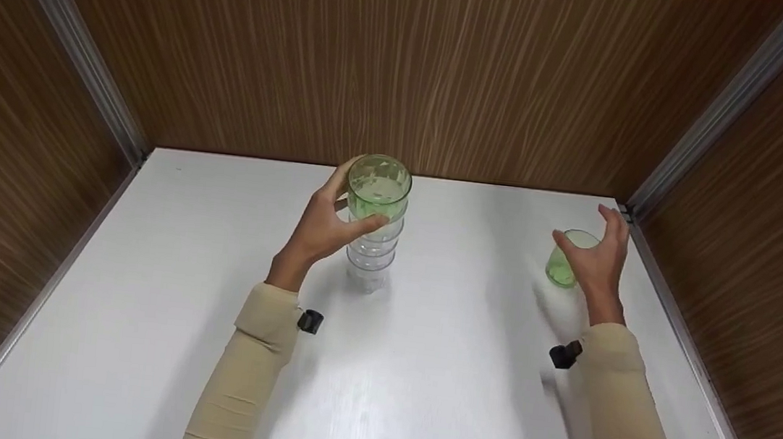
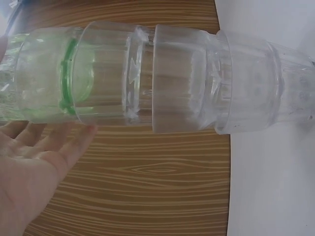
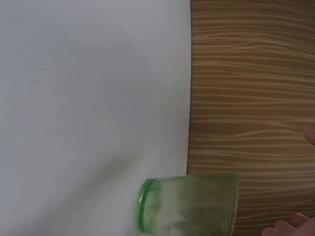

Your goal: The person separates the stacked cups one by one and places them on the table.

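Left hand: the left hand (image 1: 324, 223) wraps its thumb and fingers round the top of the stack of cups (image 1: 374, 229), gripping at the green cup (image 1: 379, 188) that sits uppermost.
Stack: it stands upright near the middle of the white table (image 1: 212, 266), toward the back wall, clear cups nested below the green one (in the left wrist view the fingers (image 2: 54, 147) lie along its side).
Single cup: over on the right, a second small green cup (image 1: 565, 259) stands upright on the table, close to the right edge and well apart from the stack.
Right hand: the right hand (image 1: 598, 259) is spread wide, fingers and thumb apart, right at that cup; whether skin touches it I cannot tell.
Key relation: the single cup lies just ahead of the right palm, between thumb and fingers, its long axis vertical; the right hand is far nearer to it than the left.
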